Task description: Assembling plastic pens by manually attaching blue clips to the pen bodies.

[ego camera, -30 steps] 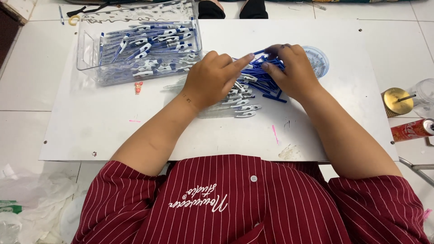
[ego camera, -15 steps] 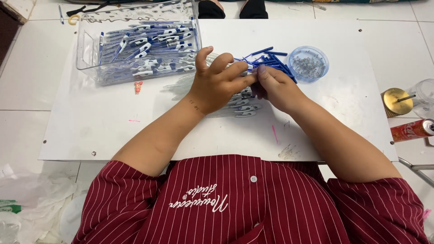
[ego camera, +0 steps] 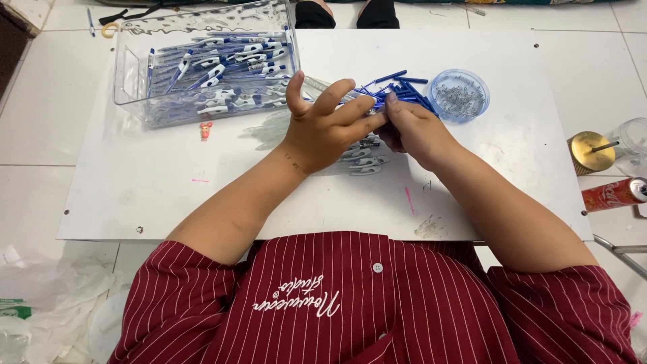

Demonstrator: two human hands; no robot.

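Observation:
My left hand (ego camera: 330, 125) and my right hand (ego camera: 412, 129) meet at the middle of a white board (ego camera: 135, 182), fingertips pinched together on a small pen part that is mostly hidden between them. Just behind my fingers lies a loose pile of blue pen tubes (ego camera: 403, 87). Under my hands sits a heap of clear pen barrels (ego camera: 364, 162) with blue and white clips. A clear plastic bin (ego camera: 128, 74) at the back left holds several assembled blue and white pens (ego camera: 222, 64). A small round blue-rimmed bowl of tiny metal springs (ego camera: 459, 94) stands right of the tubes.
A small red figure (ego camera: 205, 129) lies on the board in front of the bin. On the tiled floor to the right are a gold-lidded cup (ego camera: 592, 152), a clear cup (ego camera: 633, 145) and a red drinks can (ego camera: 617, 194). Crumpled white plastic (ego camera: 47, 303) lies at bottom left.
Both hands have drawn back from the blue tubes toward me and come together. The bowl of springs, covered by my right hand a second ago, is now in full view.

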